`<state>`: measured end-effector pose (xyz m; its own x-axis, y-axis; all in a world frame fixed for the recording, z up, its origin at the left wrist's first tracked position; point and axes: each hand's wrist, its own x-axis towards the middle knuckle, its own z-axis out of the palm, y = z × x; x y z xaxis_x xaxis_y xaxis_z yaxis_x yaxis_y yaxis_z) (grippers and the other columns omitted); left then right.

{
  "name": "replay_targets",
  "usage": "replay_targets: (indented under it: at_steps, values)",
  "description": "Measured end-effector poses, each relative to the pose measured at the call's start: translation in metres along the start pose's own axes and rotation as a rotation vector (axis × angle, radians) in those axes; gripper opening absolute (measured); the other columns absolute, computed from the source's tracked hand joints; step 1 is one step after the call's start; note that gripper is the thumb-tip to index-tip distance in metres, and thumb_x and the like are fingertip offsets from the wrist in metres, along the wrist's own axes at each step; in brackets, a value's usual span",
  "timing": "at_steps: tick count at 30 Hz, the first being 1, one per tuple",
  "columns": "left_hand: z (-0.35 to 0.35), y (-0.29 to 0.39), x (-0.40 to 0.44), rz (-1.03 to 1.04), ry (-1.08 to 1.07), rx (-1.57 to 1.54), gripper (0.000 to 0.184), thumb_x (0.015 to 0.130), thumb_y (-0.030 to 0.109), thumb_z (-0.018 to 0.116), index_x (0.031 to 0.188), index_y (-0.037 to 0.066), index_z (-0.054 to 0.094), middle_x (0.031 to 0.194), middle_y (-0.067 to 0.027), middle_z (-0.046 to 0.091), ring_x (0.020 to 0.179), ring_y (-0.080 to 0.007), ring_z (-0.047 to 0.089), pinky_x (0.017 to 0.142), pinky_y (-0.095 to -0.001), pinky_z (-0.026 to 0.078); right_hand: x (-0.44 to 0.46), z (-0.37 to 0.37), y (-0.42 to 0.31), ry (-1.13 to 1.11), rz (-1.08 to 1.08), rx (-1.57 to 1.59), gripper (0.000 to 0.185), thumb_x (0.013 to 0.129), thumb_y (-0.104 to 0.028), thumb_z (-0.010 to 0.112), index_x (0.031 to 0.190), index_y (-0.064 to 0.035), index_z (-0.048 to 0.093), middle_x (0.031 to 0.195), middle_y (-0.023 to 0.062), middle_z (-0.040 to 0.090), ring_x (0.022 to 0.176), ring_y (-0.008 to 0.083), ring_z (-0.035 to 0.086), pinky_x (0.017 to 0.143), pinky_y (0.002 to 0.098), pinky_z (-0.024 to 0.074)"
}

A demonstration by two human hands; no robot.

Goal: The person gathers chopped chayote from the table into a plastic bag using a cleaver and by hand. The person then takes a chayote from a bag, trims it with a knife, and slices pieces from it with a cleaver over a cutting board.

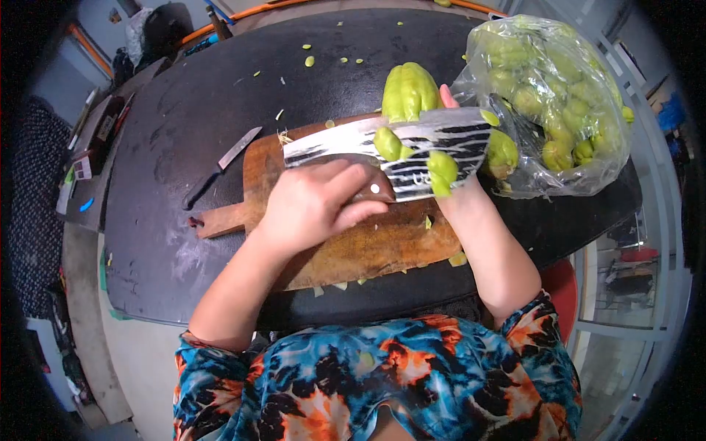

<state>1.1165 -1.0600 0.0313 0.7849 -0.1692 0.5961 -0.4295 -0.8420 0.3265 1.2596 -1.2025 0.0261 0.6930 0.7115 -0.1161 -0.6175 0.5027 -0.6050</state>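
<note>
My left hand (318,197) is closed around the brown riveted handle of a large kitchen knife (346,140). The broad blade has black and white streaks, and green peel pieces (442,172) cling to it. My right hand (462,200) is mostly hidden behind the blade; one fingertip shows beside a pale green chayote (409,90). That chayote stands just beyond the blade's upper edge and appears held by the right hand. Below both hands lies a wooden cutting board (353,250) with a short handle. Another chayote (502,154) sits to the right of my right wrist.
A clear plastic bag (548,103) full of chayotes stands at the right of the dark table (169,147). Left of the board lies a small knife (220,167) with a dark handle. Green scraps (309,61) are scattered toward the far side. A red seat (560,290) shows at lower right.
</note>
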Motion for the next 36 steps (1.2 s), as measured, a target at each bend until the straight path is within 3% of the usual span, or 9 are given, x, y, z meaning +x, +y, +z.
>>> replay_targets:
  at_steps: [4,18,20,23,25,26,30,34,36]
  values:
    - [-0.002,-0.002,-0.003,-0.087,-0.063,0.035,0.036,0.075,0.035,0.071,0.091,0.005,0.06,0.077,-0.0122,0.061,0.069,-0.0314,0.062,0.059,-0.038,0.049,0.009,-0.019,-0.005,-0.233,0.081,0.141,0.051,0.09,-0.052,0.048,0.112,-0.0066,0.055,0.106,0.0106,0.06,0.098,0.0239,0.059,0.089,0.0395,0.0458]
    - [-0.005,0.0,0.0,-0.111,-0.068,-0.001,0.034,0.077,0.034,0.071,0.086,0.004,0.057,0.076,-0.0136,0.06,0.069,-0.0334,0.061,0.058,-0.0382,0.047,0.015,-0.031,0.019,-0.24,-0.015,0.136,0.038,0.098,-0.036,0.042,0.123,-0.0084,0.048,0.117,0.0071,0.055,0.109,0.0197,0.053,0.097,0.0361,0.0438]
    - [-0.005,-0.014,-0.005,-0.124,0.022,0.055,0.03,0.078,0.038,0.068,0.085,0.01,0.059,0.071,-0.0085,0.059,0.064,-0.0285,0.062,0.054,-0.0379,0.048,0.01,-0.021,0.008,-0.256,-0.162,0.083,0.039,0.097,-0.036,0.041,0.121,-0.0063,0.05,0.115,0.0118,0.057,0.107,0.0245,0.056,0.092,0.0411,0.0477]
    - [-0.009,-0.029,-0.006,-0.362,0.153,0.015,0.027,0.082,0.031,0.067,0.088,0.006,0.059,0.07,-0.0156,0.06,0.065,-0.0341,0.062,0.056,-0.0393,0.048,-0.002,-0.004,-0.016,-0.164,-0.001,-0.003,0.056,0.089,-0.053,0.047,0.117,-0.0049,0.053,0.103,0.0153,0.063,0.087,0.0331,0.065,0.064,0.0436,0.056]
    - [-0.013,-0.03,-0.004,-0.391,0.224,0.0,0.025,0.082,0.027,0.068,0.09,0.005,0.059,0.07,-0.0168,0.06,0.064,-0.0353,0.061,0.055,-0.0384,0.047,-0.008,0.006,-0.004,-0.139,0.025,-0.054,0.056,0.09,-0.052,0.046,0.118,-0.005,0.053,0.099,0.0159,0.064,0.082,0.0347,0.066,0.061,0.0436,0.0561]
    - [-0.012,-0.028,-0.008,-0.466,0.151,-0.072,0.023,0.086,0.024,0.064,0.091,0.002,0.057,0.071,-0.0103,0.057,0.066,-0.0201,0.057,0.063,-0.0311,0.044,-0.011,0.011,0.003,-0.127,0.039,-0.076,0.055,0.09,-0.052,0.045,0.118,-0.0051,0.053,0.097,0.0162,0.064,0.079,0.0355,0.066,0.06,0.0436,0.0562]
    - [-0.014,-0.018,-0.01,-0.322,0.116,-0.161,0.031,0.084,0.033,0.066,0.085,0.003,0.056,0.071,-0.0099,0.056,0.066,-0.0216,0.058,0.061,-0.0312,0.045,-0.003,0.001,0.008,-0.159,0.052,0.003,0.053,0.092,-0.05,0.041,0.122,-0.0077,0.051,0.11,0.0126,0.061,0.097,0.0302,0.063,0.068,0.0488,0.0558]
    - [-0.015,-0.008,-0.012,-0.091,-0.004,-0.135,0.038,0.078,0.038,0.07,0.088,0.002,0.059,0.074,-0.0104,0.059,0.067,-0.026,0.062,0.061,-0.0335,0.047,0.017,-0.021,0.016,-0.134,-0.094,-0.03,0.048,0.091,-0.046,0.048,0.12,-0.009,0.052,0.113,0.0121,0.06,0.106,0.0268,0.057,0.094,0.0421,0.0457]
    - [-0.015,-0.002,-0.01,-0.072,-0.072,-0.11,0.039,0.074,0.036,0.073,0.09,0.002,0.059,0.074,-0.0121,0.059,0.067,-0.0306,0.061,0.059,-0.0356,0.047,0.013,-0.026,0.006,-0.312,0.239,0.283,0.05,0.091,-0.046,0.05,0.12,-0.0052,0.05,0.114,0.0124,0.059,0.105,0.0255,0.056,0.095,0.0412,0.0442]
